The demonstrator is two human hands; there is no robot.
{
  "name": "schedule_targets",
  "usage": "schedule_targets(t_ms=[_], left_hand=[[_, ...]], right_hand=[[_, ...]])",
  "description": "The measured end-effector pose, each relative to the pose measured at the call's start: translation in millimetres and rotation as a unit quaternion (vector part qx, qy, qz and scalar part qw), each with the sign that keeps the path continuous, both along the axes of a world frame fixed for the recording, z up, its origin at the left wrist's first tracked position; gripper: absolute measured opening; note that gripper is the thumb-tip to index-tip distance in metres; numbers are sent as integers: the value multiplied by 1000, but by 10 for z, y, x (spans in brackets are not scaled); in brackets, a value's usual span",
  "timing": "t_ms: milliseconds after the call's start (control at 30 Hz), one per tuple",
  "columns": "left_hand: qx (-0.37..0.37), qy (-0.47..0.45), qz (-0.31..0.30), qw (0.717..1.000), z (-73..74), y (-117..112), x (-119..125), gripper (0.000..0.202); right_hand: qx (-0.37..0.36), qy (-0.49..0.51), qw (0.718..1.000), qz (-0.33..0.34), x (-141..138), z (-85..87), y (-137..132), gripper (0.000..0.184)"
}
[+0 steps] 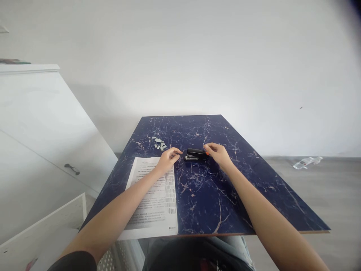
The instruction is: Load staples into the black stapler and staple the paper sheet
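A black stapler (194, 152) with an orange part at its right end lies on the dark blue marbled table (203, 210). My right hand (217, 151) is at that end, its thumb and index finger closed against it. Whether a small piece is also between those fingers cannot be made out. From the other side my left hand (170, 157) reaches over the top of the printed sheets (152, 210). Its fingers are slightly bent and apart, holding nothing, with the tips just short of the stapler's left end.
Several small pale strips (159, 143) lie scattered beyond my left hand. A white cabinet (42, 124) with a dark handle stands left of the table. On the floor at the right is a crumpled clear plastic item (307, 162). The wall rises behind the table's far edge.
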State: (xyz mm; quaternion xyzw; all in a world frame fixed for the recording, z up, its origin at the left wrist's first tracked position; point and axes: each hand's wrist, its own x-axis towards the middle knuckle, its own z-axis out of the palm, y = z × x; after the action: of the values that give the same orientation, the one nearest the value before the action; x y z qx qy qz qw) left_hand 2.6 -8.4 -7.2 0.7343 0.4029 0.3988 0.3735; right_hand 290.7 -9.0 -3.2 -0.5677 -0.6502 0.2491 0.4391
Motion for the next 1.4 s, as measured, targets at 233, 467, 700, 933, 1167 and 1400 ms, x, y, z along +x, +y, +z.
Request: schedule_targets(t_ms=[233, 467, 700, 933, 1167, 1400], left_hand=[[0, 8, 5, 1000, 25, -40, 23, 19], [17, 40, -4, 999, 57, -83, 49, 19], [22, 57, -19, 998, 63, -94, 67, 21], [28, 55, -27, 998, 32, -77, 46, 19], [59, 105, -66, 990, -20, -95, 48, 15], [118, 202, -122, 964, -61, -115, 68, 13]], right_hand=[[42, -71, 997, 6, -56, 28, -11, 36], [75, -157, 980, 99, -231, -18, -62, 35], [88, -170, 978, 78, -249, 19, -95, 27], [48, -237, 970, 17, -100, 262, -215, 20], [56, -246, 956, -148, 321, 176, -651, 31], [35, -259, 927, -271, 806, -128, -1093, 42]])
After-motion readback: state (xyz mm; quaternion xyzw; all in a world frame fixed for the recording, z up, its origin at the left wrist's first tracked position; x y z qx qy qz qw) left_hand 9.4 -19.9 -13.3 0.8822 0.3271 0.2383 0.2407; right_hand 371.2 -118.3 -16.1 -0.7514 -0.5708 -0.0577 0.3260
